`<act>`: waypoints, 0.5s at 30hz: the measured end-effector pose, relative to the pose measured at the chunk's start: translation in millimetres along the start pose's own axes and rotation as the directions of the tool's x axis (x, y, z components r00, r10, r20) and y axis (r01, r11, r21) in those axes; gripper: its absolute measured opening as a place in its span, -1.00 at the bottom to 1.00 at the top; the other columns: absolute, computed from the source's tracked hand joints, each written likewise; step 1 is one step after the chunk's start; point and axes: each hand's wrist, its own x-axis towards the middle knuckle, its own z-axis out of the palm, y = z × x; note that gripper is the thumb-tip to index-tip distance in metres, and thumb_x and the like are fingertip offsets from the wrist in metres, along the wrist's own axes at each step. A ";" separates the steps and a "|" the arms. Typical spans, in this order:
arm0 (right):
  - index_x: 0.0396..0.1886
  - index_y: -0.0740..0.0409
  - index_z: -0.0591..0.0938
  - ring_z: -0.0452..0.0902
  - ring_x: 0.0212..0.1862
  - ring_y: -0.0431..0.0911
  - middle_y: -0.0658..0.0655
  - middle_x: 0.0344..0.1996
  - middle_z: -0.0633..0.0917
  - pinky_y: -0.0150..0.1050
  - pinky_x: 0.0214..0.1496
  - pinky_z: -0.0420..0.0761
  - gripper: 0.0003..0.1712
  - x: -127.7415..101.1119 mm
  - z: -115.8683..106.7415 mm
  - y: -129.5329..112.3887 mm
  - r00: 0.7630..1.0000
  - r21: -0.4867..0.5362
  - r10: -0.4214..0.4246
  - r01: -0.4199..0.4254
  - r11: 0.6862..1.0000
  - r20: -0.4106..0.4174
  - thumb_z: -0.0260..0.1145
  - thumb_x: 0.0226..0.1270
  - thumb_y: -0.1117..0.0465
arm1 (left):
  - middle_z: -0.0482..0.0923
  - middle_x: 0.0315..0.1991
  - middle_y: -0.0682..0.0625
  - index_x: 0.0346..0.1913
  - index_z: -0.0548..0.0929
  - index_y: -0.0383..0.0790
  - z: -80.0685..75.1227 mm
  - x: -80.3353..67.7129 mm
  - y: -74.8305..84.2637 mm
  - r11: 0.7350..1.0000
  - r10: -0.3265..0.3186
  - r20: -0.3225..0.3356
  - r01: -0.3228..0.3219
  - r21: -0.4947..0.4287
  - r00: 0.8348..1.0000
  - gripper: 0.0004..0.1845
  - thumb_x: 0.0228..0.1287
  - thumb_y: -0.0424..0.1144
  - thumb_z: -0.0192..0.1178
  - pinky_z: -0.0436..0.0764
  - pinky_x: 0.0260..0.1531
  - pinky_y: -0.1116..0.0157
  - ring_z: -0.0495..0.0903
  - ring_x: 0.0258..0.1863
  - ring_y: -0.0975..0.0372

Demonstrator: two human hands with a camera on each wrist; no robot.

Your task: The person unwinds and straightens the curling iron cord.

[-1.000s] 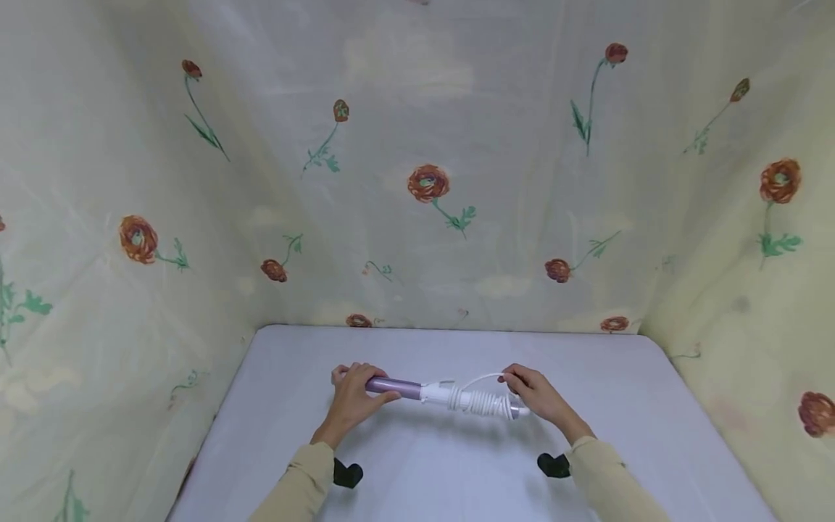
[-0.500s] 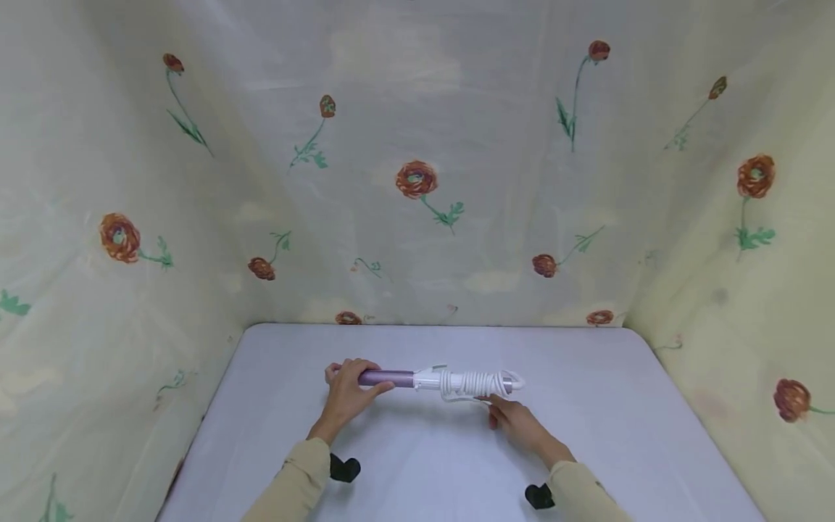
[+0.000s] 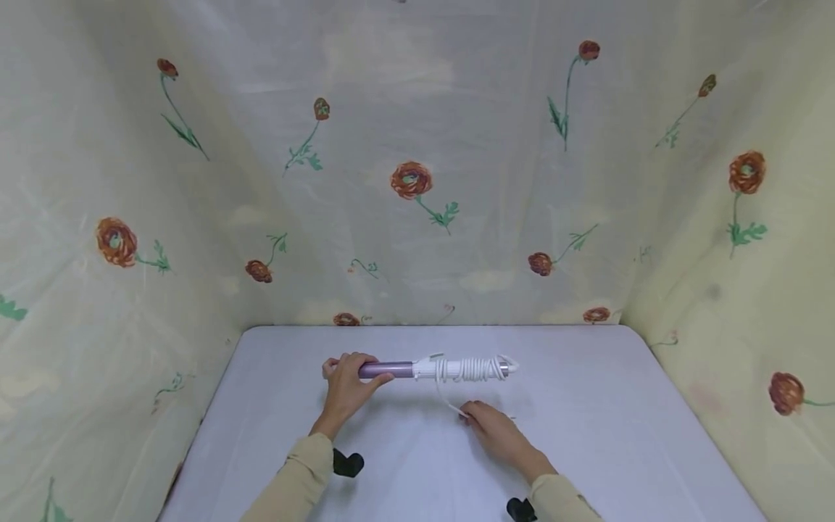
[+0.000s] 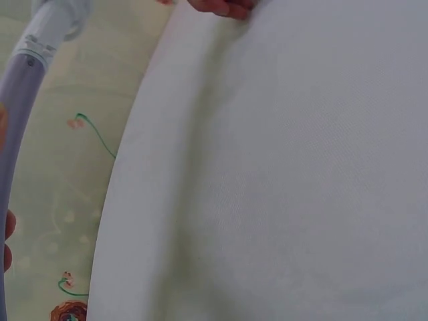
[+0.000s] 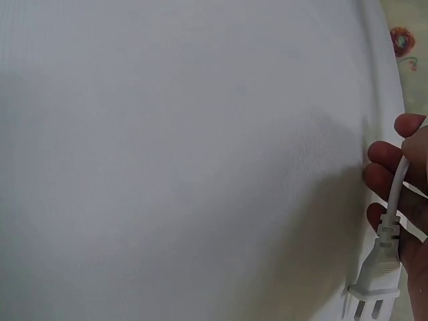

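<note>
A curling iron (image 3: 391, 370) with a purple barrel and a white handle lies level above the table. My left hand (image 3: 346, 391) grips the barrel near its left end, fingers behind and thumb in front. White cord (image 3: 479, 369) is wound in several turns round the handle. Its loose end runs down to my right hand (image 3: 496, 431), which pinches it below the handle. In the right wrist view, a white two-pin plug (image 5: 378, 274) hangs from the cord beside the palm. The left wrist view has the purple barrel (image 4: 19, 107) along its left edge.
A table (image 3: 404, 471) with a white cover lies under both hands. Floral sheets (image 3: 483, 246) rise behind it and at both sides. Dark wrist-worn pieces (image 3: 348, 464) sit beside the sleeves.
My right hand has carried the cord end from the handle's right end, round under it, then down and left toward me. My left hand keeps its grip as the curling iron levels out.
</note>
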 end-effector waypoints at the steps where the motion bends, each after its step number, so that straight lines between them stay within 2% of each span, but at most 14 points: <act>1: -0.20 0.00 0.59 0.56 -0.20 -0.22 -0.10 -0.32 0.65 -0.22 -0.09 0.56 -0.89 -0.3 1.1 -1.5 1.000 0.016 0.004 -0.004 1.000 0.004 0.15 0.38 0.25 | 0.66 -0.26 0.01 -0.18 0.64 -0.09 0.7 -0.3 0.1 1.000 -0.003 0.000 0.003 0.005 1.000 -0.52 -0.08 0.16 0.41 -0.01 0.11 -0.05 0.46 -0.23 0.16; 6: -0.27 -0.01 0.60 0.47 -0.29 -0.29 -0.13 -0.38 0.60 -0.29 -0.21 0.50 -0.88 -4.4 0.4 -12.2 0.999 0.132 0.041 -0.044 0.990 0.022 0.13 0.41 0.17 | 0.66 -0.27 0.02 -0.17 0.64 -0.07 3.2 -2.1 0.8 1.000 -0.007 0.000 0.007 0.014 1.000 -0.52 -0.08 0.16 0.41 -0.01 0.12 -0.05 0.45 -0.24 0.17; 9: -0.25 0.03 0.62 0.51 -0.29 -0.25 -0.09 -0.36 0.63 -0.33 -0.21 0.52 -0.82 -4.6 0.4 -18.8 0.999 0.249 0.048 -0.052 0.967 0.022 0.11 0.42 0.11 | 0.66 -0.27 0.01 -0.18 0.64 -0.08 3.4 -2.1 1.3 1.000 -0.001 -0.002 0.001 0.020 1.000 -0.52 -0.08 0.17 0.41 0.00 0.12 -0.06 0.45 -0.24 0.17; 11: -0.19 0.10 0.62 0.57 -0.27 -0.18 -0.01 -0.33 0.66 -0.34 -0.20 0.55 -0.77 -2.5 1.2 -23.6 0.998 0.356 0.036 -0.052 0.933 0.050 0.09 0.44 0.10 | 0.66 -0.28 0.01 -0.19 0.65 -0.08 2.8 -1.7 2.1 1.000 0.005 -0.008 -0.005 0.025 1.000 -0.53 -0.08 0.16 0.41 0.00 0.10 -0.06 0.46 -0.25 0.16; 15: -0.06 0.26 0.58 0.64 -0.25 -0.06 0.14 -0.27 0.70 -0.29 -0.17 0.58 -0.65 6.4 1.2 -37.2 0.992 0.542 0.004 -0.070 0.838 0.122 0.05 0.47 0.08 | 0.66 -0.29 0.01 -0.19 0.64 -0.09 1.1 0.0 4.1 1.000 0.004 -0.016 -0.004 0.027 1.000 -0.54 -0.08 0.14 0.42 0.02 0.08 -0.07 0.45 -0.26 0.16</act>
